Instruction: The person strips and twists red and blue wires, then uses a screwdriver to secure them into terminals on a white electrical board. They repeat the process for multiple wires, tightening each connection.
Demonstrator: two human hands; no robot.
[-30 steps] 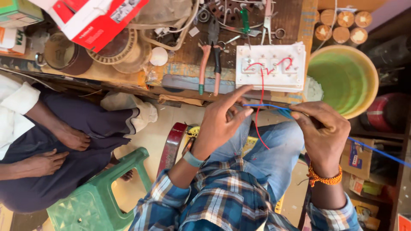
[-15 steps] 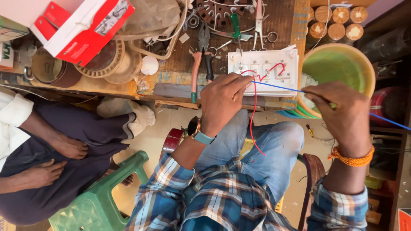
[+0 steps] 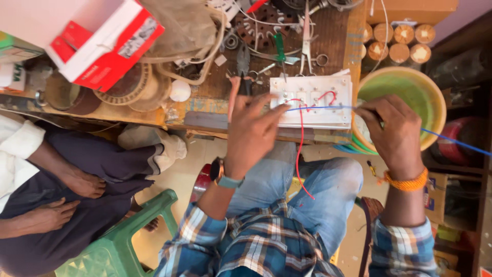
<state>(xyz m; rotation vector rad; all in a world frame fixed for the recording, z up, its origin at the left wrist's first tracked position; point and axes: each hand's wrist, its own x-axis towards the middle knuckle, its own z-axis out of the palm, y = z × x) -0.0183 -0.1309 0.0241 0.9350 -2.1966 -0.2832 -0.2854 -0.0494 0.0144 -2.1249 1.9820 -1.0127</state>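
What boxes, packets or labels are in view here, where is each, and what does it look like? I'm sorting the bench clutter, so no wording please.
Red and white carton: upper left on the bench, rectangular, lying tilted, with a pale printed label panel.
Green and white packet: far left edge, mostly cut off.
Brown cardboard box: top right, plain, behind the round spools.
Small cartons: right shelf, tan and yellow, partly hidden.
No screens or signs show.

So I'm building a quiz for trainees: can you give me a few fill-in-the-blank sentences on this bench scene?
1. The left hand and right hand stretch a thin ____ wire between them.
2. A ____ wire hangs from the white rectangular switch board.
3. The right hand is in front of a round ____ plastic bowl.

Missing words: blue; red; green
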